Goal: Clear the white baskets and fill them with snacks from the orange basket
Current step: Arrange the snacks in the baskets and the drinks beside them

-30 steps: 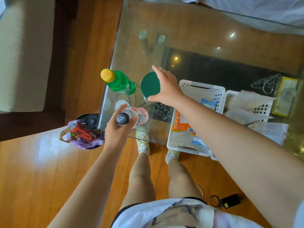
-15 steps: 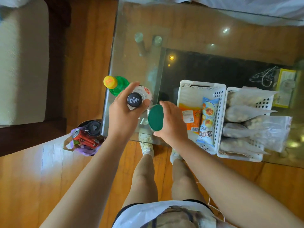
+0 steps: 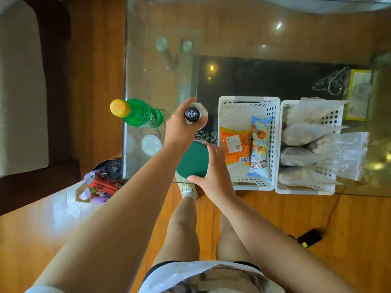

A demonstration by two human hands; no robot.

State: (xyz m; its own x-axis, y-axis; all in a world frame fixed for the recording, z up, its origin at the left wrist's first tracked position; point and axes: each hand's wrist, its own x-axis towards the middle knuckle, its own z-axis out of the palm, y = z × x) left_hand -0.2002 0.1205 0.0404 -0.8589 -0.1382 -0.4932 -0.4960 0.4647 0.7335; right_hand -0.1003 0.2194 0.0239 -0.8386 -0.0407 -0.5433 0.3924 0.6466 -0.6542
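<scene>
Two white baskets sit side by side on the glass counter, just to the right of my right hand (image 3: 213, 178). The nearer white basket (image 3: 249, 102) holds an orange snack packet (image 3: 233, 144) and a blue bread packet (image 3: 259, 146), with bare floor showing at its far end. The farther white basket (image 3: 306, 190) is packed with clear bags of pale food (image 3: 304, 132), some spilling over its right rim. By my reckoning neither basket is cleared yet.

My right hand curls round a green-lidded jar (image 3: 192, 159), thumb at its near edge and fingers on the right side, close to the counter's near edge and just beside the nearer basket. My left hand (image 3: 182, 125), beyond the jar, grips a dark-capped bottle (image 3: 193, 115) by its neck and shoulder. Whether either rests on the glass or is lifted, I cannot tell. Left of that hand stands a green bottle with a yellow cap (image 3: 137, 112).

I cannot see any orange basket, so the filling with snacks has not begun as far as I can judge. What remains is emptying both baskets, then loading them.

Off the counter's left corner, on the wooden floor, stands a bin (image 3: 105, 172) holding a red can.
</scene>
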